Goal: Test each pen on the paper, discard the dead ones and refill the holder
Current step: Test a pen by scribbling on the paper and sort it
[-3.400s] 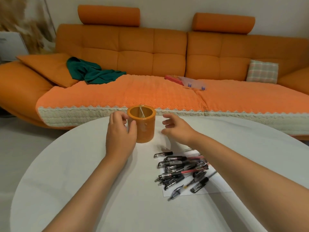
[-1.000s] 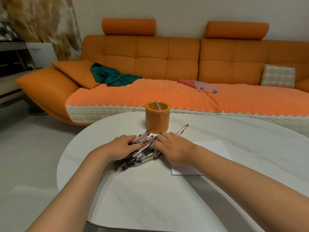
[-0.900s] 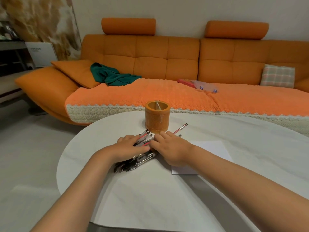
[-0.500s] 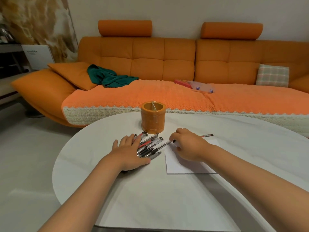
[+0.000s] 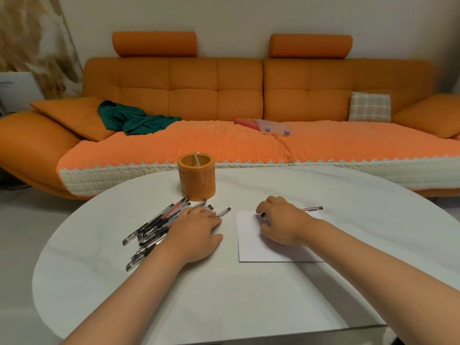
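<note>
An orange cylindrical pen holder stands upright on the white round table. Several pens lie in a loose pile in front of it, to the left. My left hand lies flat on the right part of the pile, fingers straight. A white sheet of paper lies to the right of the pile. My right hand rests on the paper and grips a red pen whose tip end is at the paper under my fingers.
An orange sofa runs behind the table, with a green cloth, a plaid cushion and a clear plastic box on it. The table's near edge lies at the bottom right.
My right hand took one red pen out of the pile and carried it right onto the paper. My left hand flattened on the pile. Before that, both hands gathered the pens to the left.
</note>
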The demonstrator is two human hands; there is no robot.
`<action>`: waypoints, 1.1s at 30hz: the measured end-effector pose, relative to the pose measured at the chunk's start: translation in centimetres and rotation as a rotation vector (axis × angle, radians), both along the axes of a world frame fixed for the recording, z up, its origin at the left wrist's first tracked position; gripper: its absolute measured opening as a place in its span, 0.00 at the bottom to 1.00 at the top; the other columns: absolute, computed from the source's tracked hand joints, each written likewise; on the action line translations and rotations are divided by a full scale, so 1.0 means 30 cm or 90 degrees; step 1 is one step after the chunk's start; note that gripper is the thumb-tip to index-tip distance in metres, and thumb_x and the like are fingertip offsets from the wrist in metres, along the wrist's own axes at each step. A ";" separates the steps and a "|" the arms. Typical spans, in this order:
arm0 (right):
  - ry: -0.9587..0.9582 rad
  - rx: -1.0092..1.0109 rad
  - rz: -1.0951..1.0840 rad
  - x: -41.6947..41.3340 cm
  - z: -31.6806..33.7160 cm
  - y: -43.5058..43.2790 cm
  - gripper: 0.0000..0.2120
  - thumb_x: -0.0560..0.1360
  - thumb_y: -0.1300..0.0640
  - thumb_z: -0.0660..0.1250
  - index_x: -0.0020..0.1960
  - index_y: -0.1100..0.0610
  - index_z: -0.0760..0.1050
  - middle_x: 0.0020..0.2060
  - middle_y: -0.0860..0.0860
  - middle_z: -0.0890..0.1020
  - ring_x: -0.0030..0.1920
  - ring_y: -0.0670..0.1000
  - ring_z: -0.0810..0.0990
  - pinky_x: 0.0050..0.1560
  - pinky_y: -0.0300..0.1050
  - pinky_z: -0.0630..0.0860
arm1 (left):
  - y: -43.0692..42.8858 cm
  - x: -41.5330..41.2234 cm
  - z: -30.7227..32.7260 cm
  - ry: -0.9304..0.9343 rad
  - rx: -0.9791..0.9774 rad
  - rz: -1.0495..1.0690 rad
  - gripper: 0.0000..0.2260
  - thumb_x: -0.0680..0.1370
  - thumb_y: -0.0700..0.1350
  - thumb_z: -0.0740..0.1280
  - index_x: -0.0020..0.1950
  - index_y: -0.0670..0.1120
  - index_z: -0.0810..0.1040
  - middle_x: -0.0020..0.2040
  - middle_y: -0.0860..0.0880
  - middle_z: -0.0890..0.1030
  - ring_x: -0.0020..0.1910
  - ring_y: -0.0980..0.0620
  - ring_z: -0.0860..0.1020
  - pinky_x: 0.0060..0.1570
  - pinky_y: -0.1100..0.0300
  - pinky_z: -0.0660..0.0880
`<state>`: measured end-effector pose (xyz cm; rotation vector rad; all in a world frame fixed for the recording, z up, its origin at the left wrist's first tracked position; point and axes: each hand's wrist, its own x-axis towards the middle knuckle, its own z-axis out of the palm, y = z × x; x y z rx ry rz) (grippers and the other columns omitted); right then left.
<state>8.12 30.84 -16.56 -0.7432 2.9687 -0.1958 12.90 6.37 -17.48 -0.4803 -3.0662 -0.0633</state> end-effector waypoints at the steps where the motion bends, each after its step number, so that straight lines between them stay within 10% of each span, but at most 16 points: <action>1: 0.009 -0.022 0.005 0.000 0.002 -0.003 0.14 0.79 0.54 0.58 0.63 0.55 0.70 0.58 0.53 0.72 0.61 0.55 0.69 0.59 0.51 0.71 | 0.005 0.000 0.002 0.005 -0.006 0.003 0.23 0.79 0.61 0.52 0.71 0.56 0.72 0.75 0.53 0.68 0.75 0.50 0.60 0.73 0.52 0.52; 9: 0.127 -0.080 0.116 0.021 0.090 -0.048 0.14 0.83 0.51 0.59 0.67 0.47 0.75 0.54 0.48 0.83 0.52 0.53 0.79 0.46 0.50 0.76 | 0.102 0.006 0.090 0.041 0.417 -0.018 0.12 0.78 0.56 0.67 0.61 0.60 0.77 0.49 0.63 0.82 0.49 0.62 0.79 0.52 0.51 0.78; 15: 0.035 -0.160 0.068 0.065 0.121 -0.060 0.10 0.82 0.50 0.62 0.53 0.56 0.78 0.37 0.45 0.76 0.41 0.50 0.74 0.38 0.44 0.67 | 0.123 0.002 0.089 0.067 0.377 -0.038 0.07 0.76 0.58 0.69 0.52 0.59 0.76 0.43 0.62 0.79 0.38 0.60 0.76 0.40 0.55 0.76; 33: 0.099 -0.024 0.069 0.097 0.089 -0.019 0.15 0.82 0.41 0.56 0.62 0.44 0.75 0.44 0.48 0.83 0.44 0.54 0.77 0.38 0.47 0.66 | 0.128 -0.012 0.064 -0.015 0.404 -0.063 0.04 0.78 0.50 0.69 0.46 0.52 0.79 0.40 0.54 0.82 0.40 0.56 0.79 0.41 0.54 0.76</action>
